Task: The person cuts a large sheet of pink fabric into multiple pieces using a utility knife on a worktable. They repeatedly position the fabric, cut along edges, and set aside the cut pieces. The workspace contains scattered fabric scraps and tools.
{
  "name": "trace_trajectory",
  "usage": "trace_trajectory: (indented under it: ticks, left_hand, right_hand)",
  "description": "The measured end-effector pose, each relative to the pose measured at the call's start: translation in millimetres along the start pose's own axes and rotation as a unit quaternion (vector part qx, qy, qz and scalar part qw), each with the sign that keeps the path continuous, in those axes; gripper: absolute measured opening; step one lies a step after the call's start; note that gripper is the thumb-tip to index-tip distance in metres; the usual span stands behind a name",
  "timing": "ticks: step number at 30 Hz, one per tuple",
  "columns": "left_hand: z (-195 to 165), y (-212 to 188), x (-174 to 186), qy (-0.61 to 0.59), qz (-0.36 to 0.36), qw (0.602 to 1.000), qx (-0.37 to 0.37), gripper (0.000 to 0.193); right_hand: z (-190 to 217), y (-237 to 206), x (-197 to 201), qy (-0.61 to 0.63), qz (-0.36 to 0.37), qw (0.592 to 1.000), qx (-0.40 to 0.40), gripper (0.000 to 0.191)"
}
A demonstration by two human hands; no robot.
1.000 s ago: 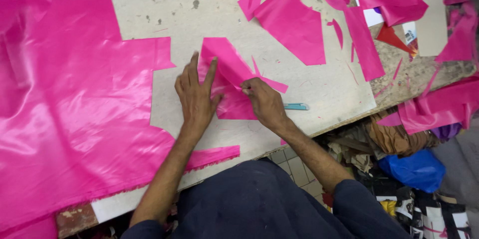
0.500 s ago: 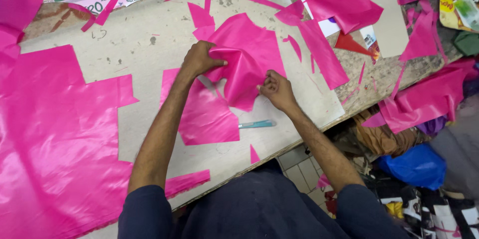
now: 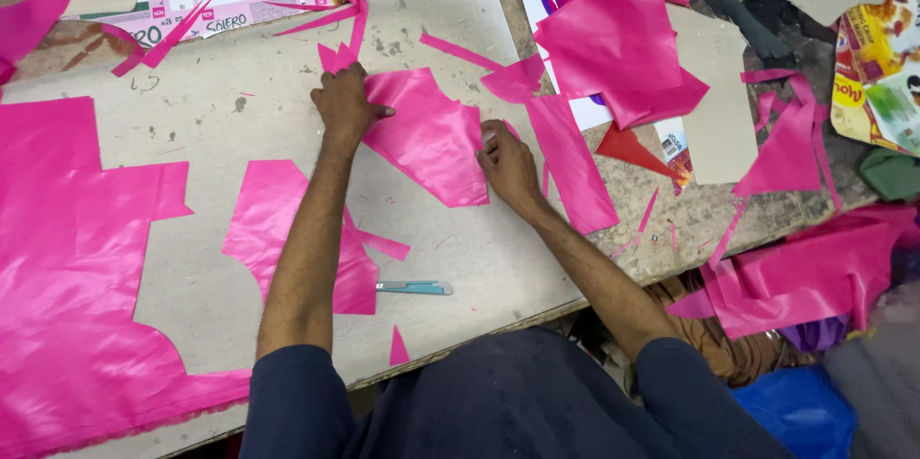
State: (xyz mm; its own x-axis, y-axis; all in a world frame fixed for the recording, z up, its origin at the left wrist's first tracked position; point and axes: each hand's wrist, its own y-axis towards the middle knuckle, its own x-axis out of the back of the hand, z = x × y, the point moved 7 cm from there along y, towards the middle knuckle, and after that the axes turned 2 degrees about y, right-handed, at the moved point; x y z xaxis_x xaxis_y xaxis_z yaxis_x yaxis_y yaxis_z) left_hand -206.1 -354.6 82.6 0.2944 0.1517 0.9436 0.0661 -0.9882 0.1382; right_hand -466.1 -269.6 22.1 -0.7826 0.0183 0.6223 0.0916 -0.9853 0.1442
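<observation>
Pink fabric piece (image 3: pixel 429 138) lies flat on the grey board (image 3: pixel 192 85) covering the table, held between both hands, its long axis slanting from upper left down to a point at lower right. The big pink sheet (image 3: pixel 77 277) fills the table's left side, well apart. Nearer, a second cut pink piece (image 3: pixel 287 229) sits under the left forearm. A long pink strip (image 3: pixel 570 162) lies just right of the right hand. Left hand (image 3: pixel 343 104) presses flat on the piece's upper left corner, fingers spread, clasping nothing. Right hand (image 3: pixel 506 164) rests on the lower right edge, fingers curled; whether it pinches the cloth, one cannot tell. Bare board lies open above and below. Small teal cutter (image 3: pixel 414 286) lies by the near edge, untouched.
</observation>
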Motion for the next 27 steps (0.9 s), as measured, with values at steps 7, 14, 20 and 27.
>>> trace_trajectory:
  ticks: [7,14,20,27]
  left_hand:
    - [-12.7,14.7,-11.8,-0.03,0.106,0.994,0.009,0.059]
    - [-112.9,-38.5,17.7,-0.397,0.34,0.817,-0.244,0.03]
    - [-95.9,10.2,38.0,-0.414,0.16,0.883,-0.151,0.034]
    - [-75.9,-54.0,106.7,-0.411,-0.208,0.881,-0.112,0.039]
  right_hand:
    - [-7.1,1.2,2.9,0.037,0.025,0.999,-0.014,0.06]
    - [-16.8,35.6,18.0,0.204,0.076,0.975,0.045,0.106]
    - [-54.8,12.0,38.0,0.285,0.061,0.95,-0.109,0.09]
    - [-26.8,-5.0,59.0,-0.07,0.037,0.992,-0.094,0.103]
